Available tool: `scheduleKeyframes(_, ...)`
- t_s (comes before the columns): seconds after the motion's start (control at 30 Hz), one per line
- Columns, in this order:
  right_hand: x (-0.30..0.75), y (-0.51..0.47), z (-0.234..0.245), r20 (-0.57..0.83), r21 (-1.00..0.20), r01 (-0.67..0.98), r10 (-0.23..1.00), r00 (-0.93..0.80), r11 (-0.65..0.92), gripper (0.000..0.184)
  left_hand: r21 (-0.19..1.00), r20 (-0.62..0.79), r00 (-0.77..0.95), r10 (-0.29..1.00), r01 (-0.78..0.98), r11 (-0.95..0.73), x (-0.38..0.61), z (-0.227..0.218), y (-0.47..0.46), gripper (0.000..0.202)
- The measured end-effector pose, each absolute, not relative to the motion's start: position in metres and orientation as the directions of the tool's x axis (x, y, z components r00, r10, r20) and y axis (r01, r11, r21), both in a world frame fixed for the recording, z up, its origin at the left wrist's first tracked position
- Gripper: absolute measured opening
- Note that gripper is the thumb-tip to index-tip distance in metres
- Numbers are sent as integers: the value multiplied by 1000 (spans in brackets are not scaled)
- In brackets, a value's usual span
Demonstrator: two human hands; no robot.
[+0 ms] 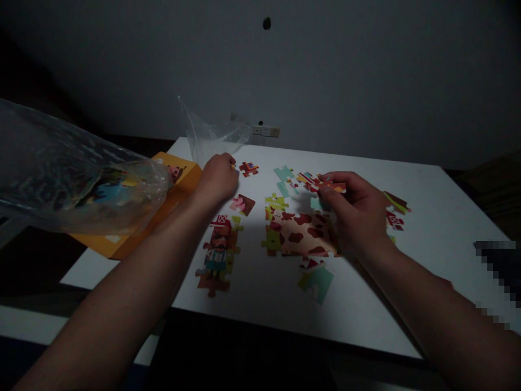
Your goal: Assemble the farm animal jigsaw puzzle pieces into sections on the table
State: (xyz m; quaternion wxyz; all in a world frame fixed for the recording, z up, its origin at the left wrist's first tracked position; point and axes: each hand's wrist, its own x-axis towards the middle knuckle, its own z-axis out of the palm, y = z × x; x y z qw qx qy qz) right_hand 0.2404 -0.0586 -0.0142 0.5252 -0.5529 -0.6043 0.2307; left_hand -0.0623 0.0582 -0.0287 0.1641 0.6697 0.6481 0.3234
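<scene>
My right hand pinches an orange-red puzzle piece above the back of the cow section. Joined pieces below it form a brown-spotted cow on green. At the left, my left hand is closed near the tabletop, with a bit of a coloured puzzle piece showing at its fingertips; most of it is hidden. Just right of that hand lies an orange piece. A joined strip with a farmer figure and a pink pig piece lie nearer me.
Pale green pieces lie behind the cow, others in front, and a red barn piece at the right. A clear plastic bag with printed contents rests over an orange box at the white table's left edge.
</scene>
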Motion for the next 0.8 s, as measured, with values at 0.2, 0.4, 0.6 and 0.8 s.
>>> scheduleKeyframes(0.2, 237, -61, -11, 402, -835, 458, 906, 132, 304, 15, 506, 162, 0, 987, 859, -83, -59, -27, 57, 31)
scheduleKeyframes(0.4, 231, -63, -9, 415, -809, 473, 909, 39, 349, 16, 342, 194, 93, 977, 927, -156, -49, -27, 50, 43)
scheduleKeyframes(0.6, 224, -64, -9, 386, -787, 516, 922, -19, 340, 24, 418, 173, 125, 977, 889, -188, -47, -32, 62, 46)
scheduleKeyframes(0.8, 223, -64, -7, 370, -795, 509, 929, -25, 330, 28, 564, 145, 95, 985, 810, -161, -46, -23, 60, 39)
